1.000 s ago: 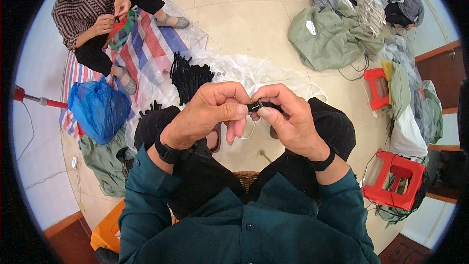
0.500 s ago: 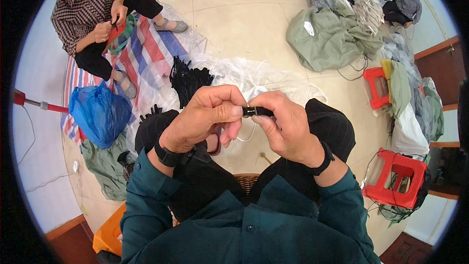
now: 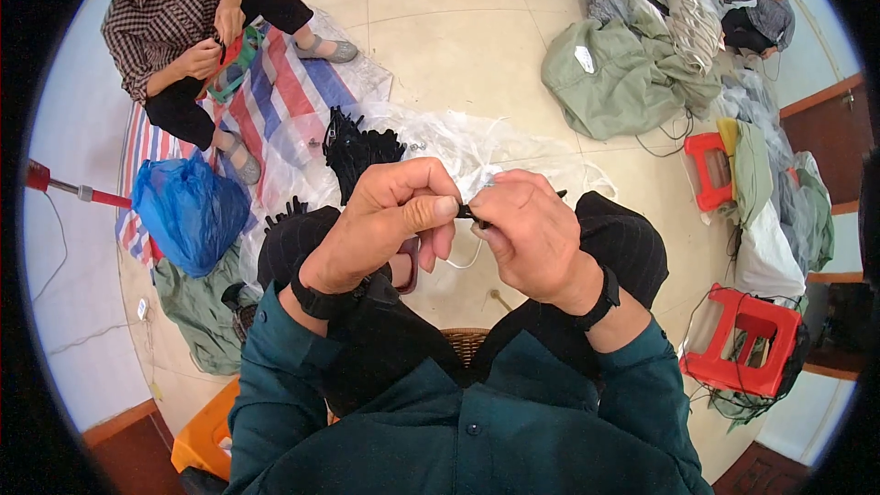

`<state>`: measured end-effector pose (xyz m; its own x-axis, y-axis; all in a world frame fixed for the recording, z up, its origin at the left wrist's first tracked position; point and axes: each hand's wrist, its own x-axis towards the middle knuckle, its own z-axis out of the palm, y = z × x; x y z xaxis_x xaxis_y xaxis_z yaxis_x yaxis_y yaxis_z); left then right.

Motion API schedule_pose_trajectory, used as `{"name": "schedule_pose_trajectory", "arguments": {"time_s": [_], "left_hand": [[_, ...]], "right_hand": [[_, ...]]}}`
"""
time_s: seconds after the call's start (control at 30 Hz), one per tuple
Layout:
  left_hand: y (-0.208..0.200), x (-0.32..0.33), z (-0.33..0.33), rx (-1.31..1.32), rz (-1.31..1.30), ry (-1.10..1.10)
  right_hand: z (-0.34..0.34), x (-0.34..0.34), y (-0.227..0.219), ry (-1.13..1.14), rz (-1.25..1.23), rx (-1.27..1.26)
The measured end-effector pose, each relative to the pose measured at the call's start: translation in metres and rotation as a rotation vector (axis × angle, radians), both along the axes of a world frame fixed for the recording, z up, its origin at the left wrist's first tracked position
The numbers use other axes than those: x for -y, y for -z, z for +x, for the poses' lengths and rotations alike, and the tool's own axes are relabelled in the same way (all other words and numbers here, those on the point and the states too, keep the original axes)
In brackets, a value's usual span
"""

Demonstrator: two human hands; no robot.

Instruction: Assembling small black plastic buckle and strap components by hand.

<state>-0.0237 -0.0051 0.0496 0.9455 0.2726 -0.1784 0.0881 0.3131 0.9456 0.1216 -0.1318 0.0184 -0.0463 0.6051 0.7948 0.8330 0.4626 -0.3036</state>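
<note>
A short black strap with a small buckle-like piece [image 3: 467,212] is held between my two hands above my lap. My left hand [image 3: 385,225] pinches its left end between thumb and forefinger, the other fingers curled beneath. From the right, my right hand [image 3: 532,234] grips the strap, with thumb and bent fingers covering most of it. A dark tip pokes out past the right knuckles. Just beyond my left hand, a bundle of black straps [image 3: 362,156] lies on clear plastic sheeting [image 3: 440,133]. More black strap ends [image 3: 287,213] show beside my left knee.
A blue plastic bag [image 3: 188,215] sits at the left near a striped sheet [image 3: 321,78], where a person in a checked shirt [image 3: 174,18] works. Green fabric [image 3: 605,78] is heaped at the far right. Red stools [image 3: 742,339] stand on the right; a wicker edge [image 3: 467,344] shows between my legs.
My right hand has turned and closed further over the strap, hiding more of it. A dark end now shows beyond its knuckles. My left hand keeps its pinch.
</note>
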Motion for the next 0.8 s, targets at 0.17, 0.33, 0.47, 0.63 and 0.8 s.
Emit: {"name": "schedule_pose_trajectory", "arguments": {"time_s": [0.17,0.33,0.47,0.63,0.8], "left_hand": [[0.003,-0.002,0.001,0.029,-0.142,0.021],[0.006,-0.004,0.003,0.066,-0.206,0.033],[0.008,-0.005,0.002,0.087,-0.269,0.036],[0.006,-0.005,0.003,0.071,-0.292,0.038],[0.007,-0.002,0.004,-0.018,-0.06,-0.01]], "right_hand": [[-0.003,0.0,0.001,-0.041,-0.024,-0.155],[-0.014,0.008,-0.001,-0.058,-0.354,-0.734],[-0.016,0.008,-0.002,-0.108,-0.407,-0.906],[-0.013,0.007,-0.009,-0.106,-0.455,-0.91],[-0.002,0.004,-0.012,-0.008,-0.286,-0.322]]}}
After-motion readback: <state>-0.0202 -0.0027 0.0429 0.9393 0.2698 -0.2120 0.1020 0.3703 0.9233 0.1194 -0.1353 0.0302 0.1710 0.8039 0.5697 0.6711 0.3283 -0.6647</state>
